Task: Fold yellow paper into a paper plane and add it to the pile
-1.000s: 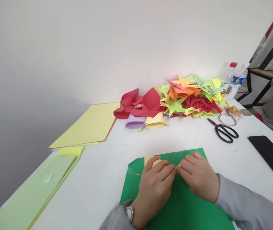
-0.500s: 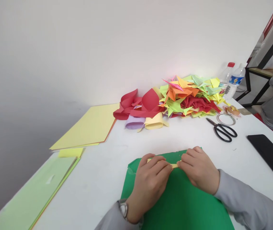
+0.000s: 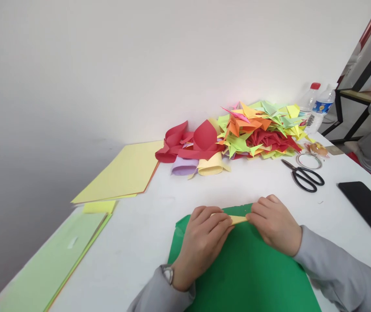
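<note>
Yellow strip point(image 3: 238, 219), maybe paper, between hands point(image 3: 205, 242) point(image 3: 274, 225)

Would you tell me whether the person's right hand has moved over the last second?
Yes: the right hand has shifted slightly toward the scissors, now covering the far corner of the green sheet.

left sleeve point(image 3: 159, 299): grey, long, soft cloth, cuff creased at wrist | right sleeve point(image 3: 335, 268): same grey, long, plain, unmarked | watch point(image 3: 168, 274): left wrist, silver-toned case, pale dial | left hand point(image 3: 201, 242), right hand point(image 3: 274, 225): bare
</note>
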Tool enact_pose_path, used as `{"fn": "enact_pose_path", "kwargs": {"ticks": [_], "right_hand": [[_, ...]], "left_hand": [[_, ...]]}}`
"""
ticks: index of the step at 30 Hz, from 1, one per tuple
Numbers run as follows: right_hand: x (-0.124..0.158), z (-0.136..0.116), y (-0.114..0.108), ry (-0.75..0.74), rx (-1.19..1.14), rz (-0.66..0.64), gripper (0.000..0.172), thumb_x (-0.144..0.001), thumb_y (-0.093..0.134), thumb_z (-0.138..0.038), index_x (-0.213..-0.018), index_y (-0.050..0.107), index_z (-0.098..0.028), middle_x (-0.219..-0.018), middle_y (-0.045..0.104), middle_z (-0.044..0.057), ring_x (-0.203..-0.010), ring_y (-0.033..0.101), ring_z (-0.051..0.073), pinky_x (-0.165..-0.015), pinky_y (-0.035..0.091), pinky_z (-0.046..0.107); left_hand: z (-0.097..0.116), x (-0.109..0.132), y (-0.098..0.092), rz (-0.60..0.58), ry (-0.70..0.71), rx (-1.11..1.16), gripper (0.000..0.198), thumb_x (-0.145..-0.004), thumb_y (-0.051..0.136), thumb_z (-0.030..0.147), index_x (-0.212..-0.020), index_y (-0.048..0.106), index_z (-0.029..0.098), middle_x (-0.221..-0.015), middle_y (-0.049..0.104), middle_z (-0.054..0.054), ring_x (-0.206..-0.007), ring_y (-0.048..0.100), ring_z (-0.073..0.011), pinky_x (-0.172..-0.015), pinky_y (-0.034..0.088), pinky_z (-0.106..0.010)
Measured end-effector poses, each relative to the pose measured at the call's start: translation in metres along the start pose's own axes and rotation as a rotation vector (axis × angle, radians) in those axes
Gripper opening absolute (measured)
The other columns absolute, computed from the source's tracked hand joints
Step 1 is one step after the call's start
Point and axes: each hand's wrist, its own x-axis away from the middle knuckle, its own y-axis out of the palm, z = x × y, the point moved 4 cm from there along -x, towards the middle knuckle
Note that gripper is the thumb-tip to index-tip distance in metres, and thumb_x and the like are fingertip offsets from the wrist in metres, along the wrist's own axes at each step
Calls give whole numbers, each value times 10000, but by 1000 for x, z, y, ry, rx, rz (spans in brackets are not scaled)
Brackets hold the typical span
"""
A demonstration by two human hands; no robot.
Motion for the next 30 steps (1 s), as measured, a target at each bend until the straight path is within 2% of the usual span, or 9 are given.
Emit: {"fn": "enact_pose_path", "kwargs": {"ticks": [14,22,30], "right_hand": [[0,-1,0,-3,11,-13,198,-848,471,-45,-764,605,-165,-685,513,24,-667,351,174,-611,201,326],[0,2,-1,15,-3,-3,212,-876,458,-59,-790,619,-167,-693,527,28,-681,363,176,-617,203,328],[-1,3,0,18,-11,-22,179,-878,487,-73,-807,619,-169,-713,538,26,-689,380,170,-631,209,323]], "left_hand": [[2,-3,0,-17,11,-13,139,-907,529,101,-862,630,185,-729,703,2,-761,633,-159,-706,417,-326],[-2,-2,-2,24,-7,-9,89,-876,600,131,-807,619,184,-698,682,9,-754,620,-163,-697,417,-323],[-2,-3,-3,-12,-21,-10,144,-908,566,147,-779,613,191,-678,678,20,-747,638,-151,-709,402,-326]]}}
